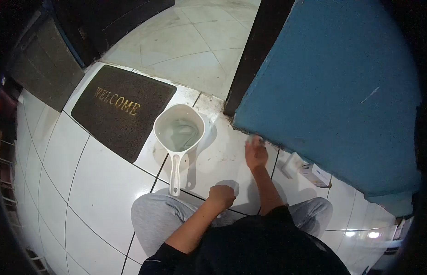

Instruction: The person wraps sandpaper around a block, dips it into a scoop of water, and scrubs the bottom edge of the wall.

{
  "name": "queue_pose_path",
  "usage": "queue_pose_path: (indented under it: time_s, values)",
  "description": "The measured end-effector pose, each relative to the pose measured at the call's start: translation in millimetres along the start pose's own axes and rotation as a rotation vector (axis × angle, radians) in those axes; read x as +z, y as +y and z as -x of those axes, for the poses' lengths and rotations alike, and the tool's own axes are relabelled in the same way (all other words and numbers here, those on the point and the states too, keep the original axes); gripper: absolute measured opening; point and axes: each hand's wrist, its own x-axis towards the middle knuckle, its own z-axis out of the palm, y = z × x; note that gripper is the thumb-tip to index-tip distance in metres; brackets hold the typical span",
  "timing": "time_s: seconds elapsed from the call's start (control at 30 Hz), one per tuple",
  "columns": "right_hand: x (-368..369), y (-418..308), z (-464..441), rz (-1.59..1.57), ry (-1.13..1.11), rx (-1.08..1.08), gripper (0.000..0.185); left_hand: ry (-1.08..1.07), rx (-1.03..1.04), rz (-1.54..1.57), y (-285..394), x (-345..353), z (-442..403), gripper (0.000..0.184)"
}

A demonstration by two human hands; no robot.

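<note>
My left hand [222, 198] is closed in a loose fist above the floor in front of my lap; nothing shows sticking out of it. My right hand [256, 153] reaches forward to the foot of the blue wall, its fingers curled and blurred. Something small and greyish shows at its fingertips, too smeared to name. Left of my hands a white dipper [175, 172] stands on the tiles, its handle pointing toward me. Inside it are water and what looks like a pale greenish cloth [180, 134].
A dark mat with "WELCOME" on it [124, 110] lies at the doorway, left of the dipper. Right of my right hand, a small white box [316, 175] and a pale block-like thing [292, 165] sit against the blue wall [332, 82]. Faint brownish marks dot the white tiles [222, 153].
</note>
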Motion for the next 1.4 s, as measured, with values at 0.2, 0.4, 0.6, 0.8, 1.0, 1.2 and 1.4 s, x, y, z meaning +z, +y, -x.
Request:
queue_pose_path:
  time_s: [0.2,0.4,0.6,0.8,1.0,1.2,1.4]
  values:
    - [5,-75,-23,-0.096,-0.062,-0.075,0.046,-0.033,-0.035,-0.023,-5,-1,0,0.033]
    - [7,-13,-3,-0.035,0.088,-0.027,0.047,-0.05,-0.043,-0.045,-9,5,-1,0.034]
    - [5,8,1,-0.095,0.002,0.092,0.04,-0.04,0.0,-0.012,-4,4,-4,0.033]
    - [10,-75,-18,-0.157,-0.058,-0.026,0.04,-0.056,-0.013,-0.057,-7,4,-4,0.036]
    - [11,-18,-9,-0.045,-0.009,0.026,0.049,-0.081,-0.022,-0.066,-12,9,-4,0.036]
    - [0,37,-2,-0.018,-0.062,0.187,0.048,-0.003,-0.03,-0.026,-8,9,-7,0.031]
    - [1,-53,-18,-0.105,-0.148,0.064,0.048,-0.005,-0.025,-0.049,-4,4,-3,0.031]
